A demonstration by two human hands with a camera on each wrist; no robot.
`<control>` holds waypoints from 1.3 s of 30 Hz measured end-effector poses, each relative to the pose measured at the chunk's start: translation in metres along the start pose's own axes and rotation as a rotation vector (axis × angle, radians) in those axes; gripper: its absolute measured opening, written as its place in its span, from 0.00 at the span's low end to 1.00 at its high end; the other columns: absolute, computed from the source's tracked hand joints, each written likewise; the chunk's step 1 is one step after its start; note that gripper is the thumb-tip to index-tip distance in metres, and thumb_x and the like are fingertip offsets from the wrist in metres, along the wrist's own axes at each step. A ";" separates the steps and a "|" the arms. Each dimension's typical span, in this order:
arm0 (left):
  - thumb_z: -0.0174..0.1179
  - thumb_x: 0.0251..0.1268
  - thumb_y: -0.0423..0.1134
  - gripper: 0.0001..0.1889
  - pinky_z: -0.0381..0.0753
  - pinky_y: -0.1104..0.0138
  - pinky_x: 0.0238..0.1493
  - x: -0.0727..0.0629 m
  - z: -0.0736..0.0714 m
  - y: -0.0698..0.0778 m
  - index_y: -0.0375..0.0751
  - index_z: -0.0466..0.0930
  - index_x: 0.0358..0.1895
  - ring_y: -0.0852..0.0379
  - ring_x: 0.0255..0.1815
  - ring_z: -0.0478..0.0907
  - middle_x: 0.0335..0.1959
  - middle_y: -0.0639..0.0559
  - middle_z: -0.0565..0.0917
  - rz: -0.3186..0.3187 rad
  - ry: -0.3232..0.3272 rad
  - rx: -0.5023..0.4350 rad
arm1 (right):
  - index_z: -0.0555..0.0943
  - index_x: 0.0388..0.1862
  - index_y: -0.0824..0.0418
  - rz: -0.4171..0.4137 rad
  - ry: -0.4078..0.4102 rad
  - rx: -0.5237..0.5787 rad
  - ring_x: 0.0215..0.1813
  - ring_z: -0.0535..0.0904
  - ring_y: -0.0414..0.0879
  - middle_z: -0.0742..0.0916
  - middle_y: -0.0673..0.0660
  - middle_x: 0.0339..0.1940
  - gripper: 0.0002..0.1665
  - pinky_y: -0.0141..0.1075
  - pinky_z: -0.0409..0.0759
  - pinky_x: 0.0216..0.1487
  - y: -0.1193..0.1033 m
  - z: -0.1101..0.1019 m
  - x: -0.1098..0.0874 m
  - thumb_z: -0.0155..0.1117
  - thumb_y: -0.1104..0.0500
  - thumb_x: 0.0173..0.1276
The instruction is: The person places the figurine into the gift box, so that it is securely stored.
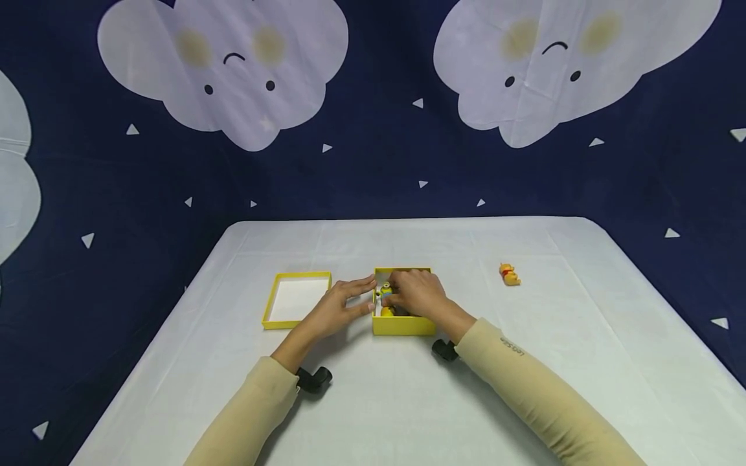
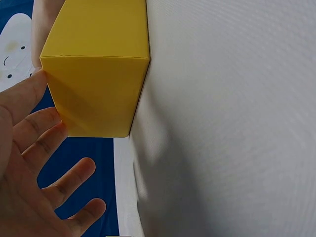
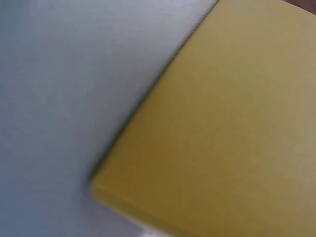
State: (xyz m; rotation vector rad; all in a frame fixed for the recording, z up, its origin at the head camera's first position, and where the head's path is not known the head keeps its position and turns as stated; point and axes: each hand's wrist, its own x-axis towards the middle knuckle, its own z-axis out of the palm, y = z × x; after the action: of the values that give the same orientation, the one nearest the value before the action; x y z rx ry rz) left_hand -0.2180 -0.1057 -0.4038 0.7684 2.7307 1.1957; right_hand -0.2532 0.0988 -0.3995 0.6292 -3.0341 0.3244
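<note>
An open yellow box (image 1: pixel 403 327) stands on the table, its plain outer wall (image 2: pixel 94 96) large in the left wrist view. My left hand (image 1: pixel 337 305) is at the box's left side, fingers spread and extended, with thumb and fingertips right at the rim. Over the box, my right hand (image 1: pixel 418 292) reaches down inside, its fingertips hidden; I cannot tell whether they grip something. Beside its thumb, in the box, is a small yellow and blue Minion figure (image 1: pixel 386 290). Another yellow piece (image 1: pixel 387 312) lies nearer the front wall. In the right wrist view only the yellow box side (image 3: pixel 212 128) and white cloth show.
A shallow yellow-edged lid (image 1: pixel 297 325) with a white inside lies left of the box. Off to the right lies a small orange Winnie-the-Pooh figure (image 1: pixel 509 274) with red on it. White cloth (image 1: pixel 373 401) covers the table; a dark blue cloud-print backdrop (image 1: pixel 373 168) hangs behind.
</note>
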 end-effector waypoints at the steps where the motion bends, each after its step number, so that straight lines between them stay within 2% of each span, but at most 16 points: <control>1: 0.58 0.65 0.47 0.27 0.63 0.49 0.67 0.000 0.000 0.000 0.46 0.68 0.66 0.47 0.68 0.64 0.72 0.58 0.65 -0.004 -0.001 -0.001 | 0.82 0.48 0.53 0.001 0.000 0.000 0.37 0.84 0.45 0.88 0.50 0.43 0.28 0.41 0.81 0.38 0.000 0.000 0.000 0.67 0.36 0.56; 10: 0.59 0.65 0.46 0.27 0.63 0.49 0.68 0.000 0.000 0.000 0.44 0.69 0.66 0.47 0.68 0.64 0.71 0.59 0.65 0.008 0.002 -0.004 | 0.81 0.52 0.52 0.009 0.006 0.054 0.44 0.84 0.47 0.87 0.49 0.48 0.29 0.44 0.82 0.43 0.001 -0.002 -0.003 0.66 0.37 0.56; 17: 0.58 0.65 0.46 0.27 0.58 0.46 0.70 0.000 0.001 0.000 0.45 0.68 0.67 0.46 0.71 0.61 0.72 0.57 0.64 -0.006 -0.007 -0.016 | 0.80 0.53 0.53 0.023 -0.001 0.157 0.51 0.83 0.47 0.86 0.49 0.51 0.29 0.45 0.80 0.49 0.004 -0.005 -0.005 0.65 0.38 0.58; 21: 0.58 0.65 0.46 0.27 0.60 0.47 0.69 0.001 0.000 0.001 0.46 0.68 0.66 0.47 0.70 0.62 0.72 0.59 0.64 -0.015 -0.009 -0.015 | 0.79 0.54 0.55 0.016 0.016 0.215 0.53 0.82 0.48 0.87 0.49 0.51 0.30 0.47 0.76 0.56 0.005 -0.008 -0.005 0.66 0.39 0.59; 24: 0.58 0.65 0.46 0.27 0.62 0.48 0.68 0.000 -0.001 0.002 0.45 0.68 0.66 0.47 0.68 0.64 0.72 0.60 0.64 -0.008 -0.008 -0.009 | 0.78 0.56 0.56 0.003 0.022 0.256 0.53 0.82 0.48 0.87 0.50 0.51 0.30 0.48 0.74 0.58 0.005 -0.011 -0.006 0.66 0.41 0.59; 31: 0.58 0.65 0.46 0.27 0.63 0.49 0.67 0.000 -0.001 0.001 0.45 0.69 0.66 0.47 0.67 0.65 0.71 0.59 0.65 0.004 0.001 0.001 | 0.78 0.57 0.54 0.030 0.040 0.293 0.48 0.83 0.46 0.86 0.50 0.51 0.30 0.44 0.79 0.50 0.007 -0.018 -0.012 0.66 0.41 0.60; 39: 0.59 0.65 0.45 0.27 0.63 0.47 0.67 -0.001 -0.001 0.001 0.44 0.69 0.66 0.45 0.68 0.64 0.72 0.56 0.65 0.006 0.004 -0.002 | 0.77 0.57 0.54 0.028 0.086 0.324 0.50 0.83 0.48 0.86 0.52 0.52 0.28 0.49 0.74 0.57 0.010 -0.034 -0.023 0.65 0.43 0.62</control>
State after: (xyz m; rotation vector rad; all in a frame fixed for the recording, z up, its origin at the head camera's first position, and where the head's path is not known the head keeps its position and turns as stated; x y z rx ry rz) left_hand -0.2168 -0.1065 -0.4030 0.7753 2.7321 1.2022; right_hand -0.2369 0.1240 -0.3701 0.5685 -2.9319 0.8319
